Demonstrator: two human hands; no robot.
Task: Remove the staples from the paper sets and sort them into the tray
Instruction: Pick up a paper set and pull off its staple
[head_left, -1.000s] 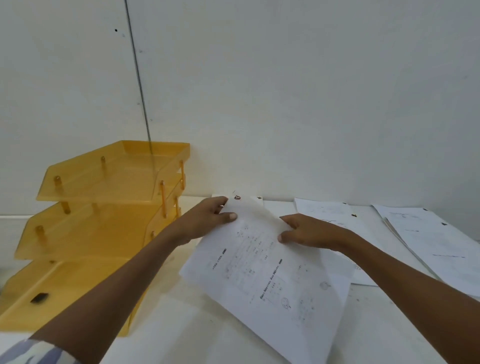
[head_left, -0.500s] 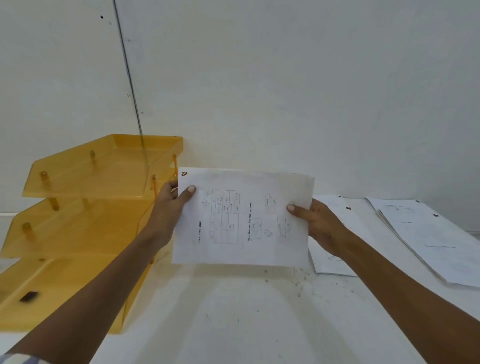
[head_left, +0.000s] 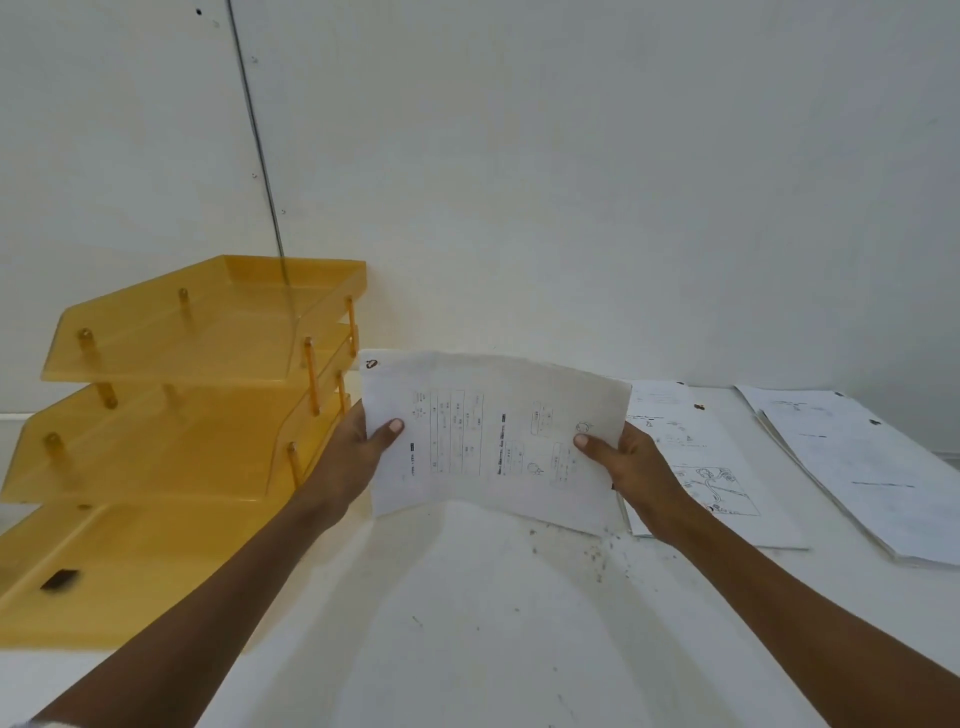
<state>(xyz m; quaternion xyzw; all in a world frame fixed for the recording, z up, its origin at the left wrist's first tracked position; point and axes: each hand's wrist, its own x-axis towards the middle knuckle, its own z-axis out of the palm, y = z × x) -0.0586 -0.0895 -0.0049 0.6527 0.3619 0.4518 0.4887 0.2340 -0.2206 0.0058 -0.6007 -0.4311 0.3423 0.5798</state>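
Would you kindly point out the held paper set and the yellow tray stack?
held paper set (head_left: 493, 441): head view, middle of the front sheet.
yellow tray stack (head_left: 208, 338): head view, bare floor of the top tray.

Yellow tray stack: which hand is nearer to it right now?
Left. The left hand grips the paper set at its left edge beside the tray stack; the right hand grips the opposite edge, farther away.

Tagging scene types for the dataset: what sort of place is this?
Probably an office desk: a three-tier translucent yellow plastic letter tray, white printed paper sets lying on a white tabletop, plain white wall behind. The left hand and right hand grip another printed paper set.
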